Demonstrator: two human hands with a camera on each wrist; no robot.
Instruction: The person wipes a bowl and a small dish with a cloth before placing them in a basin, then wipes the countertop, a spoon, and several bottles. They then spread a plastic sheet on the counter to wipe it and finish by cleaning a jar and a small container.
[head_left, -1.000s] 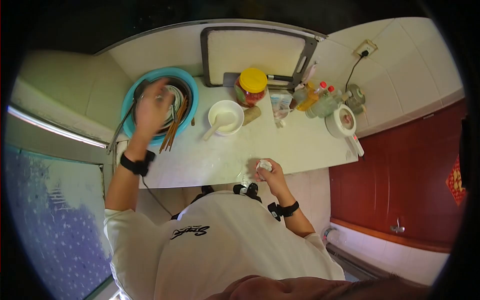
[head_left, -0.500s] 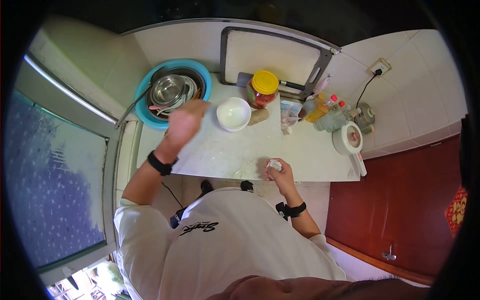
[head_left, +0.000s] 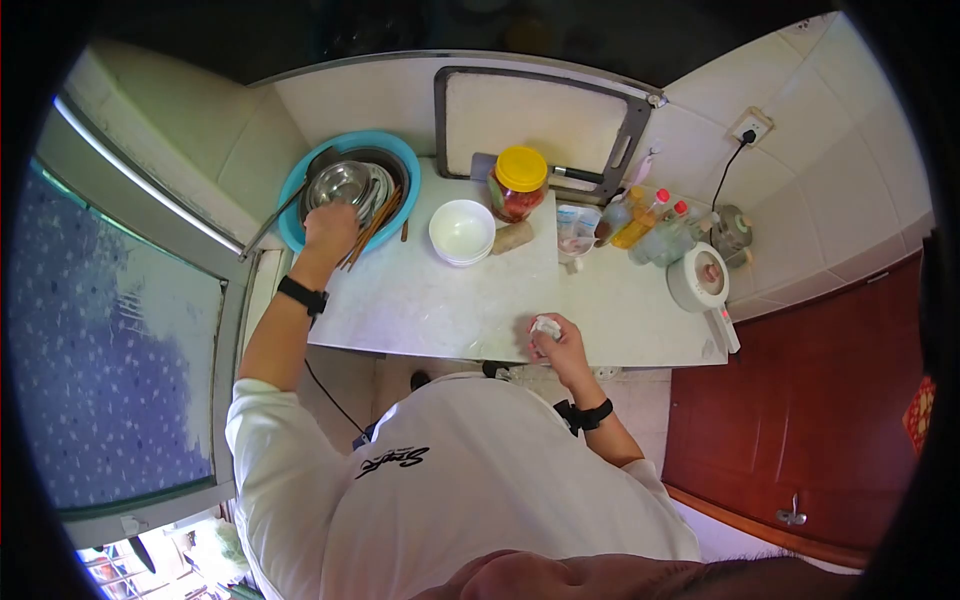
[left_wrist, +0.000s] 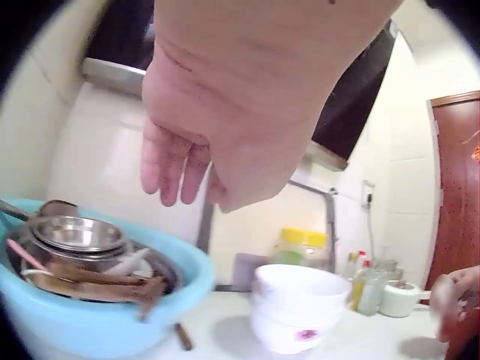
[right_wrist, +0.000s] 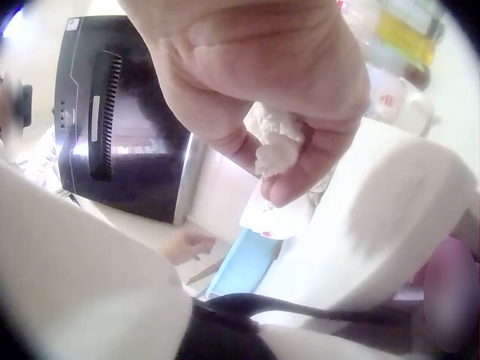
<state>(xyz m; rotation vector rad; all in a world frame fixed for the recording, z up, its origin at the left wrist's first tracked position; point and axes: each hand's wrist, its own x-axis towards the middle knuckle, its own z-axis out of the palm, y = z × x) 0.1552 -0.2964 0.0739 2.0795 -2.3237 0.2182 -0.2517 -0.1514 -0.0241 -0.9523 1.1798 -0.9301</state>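
My left hand (head_left: 332, 236) is over the front edge of the blue basin (head_left: 407, 165), by the steel bowls (head_left: 340, 183); in the left wrist view its fingers (left_wrist: 174, 169) hang loosely, holding nothing. Wooden chopsticks (head_left: 372, 232) lean out of the basin. To the right of it stand stacked white bowls (head_left: 462, 232), with a floral mark in the left wrist view (left_wrist: 300, 311). Near the counter's front edge my right hand (head_left: 563, 350) grips a crumpled white wad (head_left: 545, 328); the right wrist view shows the wad (right_wrist: 276, 141) between thumb and fingers.
Behind the bowls are a yellow-lidded jar (head_left: 520, 182), a brown roll-shaped thing (head_left: 513, 238) and a leaning cutting board (head_left: 540, 120). Bottles (head_left: 652, 225) and a white lidded pot (head_left: 697, 277) stand at the right of the counter (head_left: 440, 310).
The white spoon seen in the bowl a second ago is out of it. My left hand went from above the basin rightward, then back to the basin's front. My right hand keeps its grip on the wad.
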